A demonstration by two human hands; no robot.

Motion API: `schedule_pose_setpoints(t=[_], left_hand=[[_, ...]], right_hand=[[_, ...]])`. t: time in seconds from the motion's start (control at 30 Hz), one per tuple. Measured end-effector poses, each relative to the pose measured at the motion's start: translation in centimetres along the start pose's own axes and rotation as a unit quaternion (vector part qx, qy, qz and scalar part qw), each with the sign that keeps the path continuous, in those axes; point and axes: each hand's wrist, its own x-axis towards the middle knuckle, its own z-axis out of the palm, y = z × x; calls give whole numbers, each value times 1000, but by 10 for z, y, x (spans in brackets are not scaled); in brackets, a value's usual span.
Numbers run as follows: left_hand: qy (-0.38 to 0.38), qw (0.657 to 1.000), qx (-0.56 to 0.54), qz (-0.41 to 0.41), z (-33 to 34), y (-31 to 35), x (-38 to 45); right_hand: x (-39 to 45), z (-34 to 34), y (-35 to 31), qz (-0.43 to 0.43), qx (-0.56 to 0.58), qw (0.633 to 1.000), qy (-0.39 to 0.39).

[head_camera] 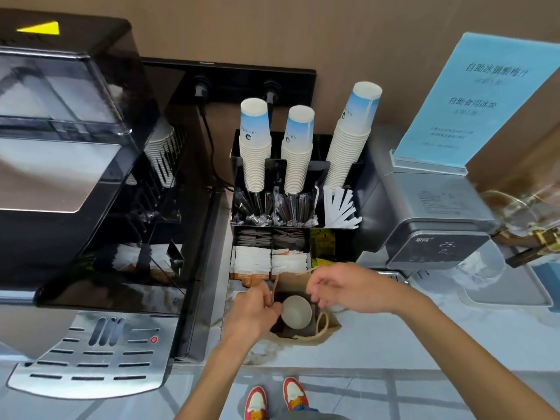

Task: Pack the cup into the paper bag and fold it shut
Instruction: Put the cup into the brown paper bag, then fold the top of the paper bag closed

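Note:
A brown paper bag stands open on the marble counter, seen from above. A white paper cup sits upright inside it. My left hand pinches the bag's left rim and its twine handle. My right hand hovers over the bag's right side with fingers curled downward, nothing clearly in them; the far twine handle runs close to its fingers. The near twine handle lies loose over the front edge.
A black organiser with cup stacks, stirrers and sachets stands right behind the bag. A large coffee machine fills the left. A grey dispenser and a blue sign stand at right. The counter edge is just below the bag.

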Motion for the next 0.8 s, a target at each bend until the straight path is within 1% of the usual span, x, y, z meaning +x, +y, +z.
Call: schedule_pose_setpoints(t=[0.07, 0.1, 0.17, 0.2, 0.23, 0.27, 0.33, 0.43, 0.5, 0.57, 0.67, 0.73, 0.8], left_hand=[[-4, 1000, -2, 1, -1, 1, 0], [-7, 1000, -7, 4, -1, 1, -1], [-14, 999, -31, 13, -2, 1, -2], [-18, 998, -51, 17, -3, 2, -3], [-22, 997, -75, 17, -5, 1, -4], [-26, 995, -100, 16, -6, 1, -5], [-31, 989, -142, 4, -10, 0, -7], [-29, 982, -187, -13, -12, -3, -9], [-26, 986, -165, 8, -10, -1, -8], [-17, 993, -115, 35, -6, 3, -5], [7, 997, -56, 43, 3, 8, 0], [13, 998, -44, 38, 7, 6, 3], [1, 998, -60, 24, 7, 2, 4]], right_hand=[[-11, -1, 13, 15, 74, 994, 73], [-13, 2, 19, 31, 95, 987, 128], [-12, 16, 31, 77, 108, 960, 247], [-10, 24, 36, 98, 127, 944, 288], [-8, 31, 38, 115, 158, 930, 310], [-6, 37, 41, 132, 196, 919, 314], [-3, 47, 45, 158, 251, 910, 290], [2, 57, 43, 172, 240, 928, 229], [9, 62, 41, 186, 201, 940, 204], [15, 65, 39, 208, 151, 945, 200], [18, 67, 37, 192, 94, 956, 202], [17, 68, 39, 184, 103, 956, 203], [16, 69, 45, 185, 134, 952, 205]])
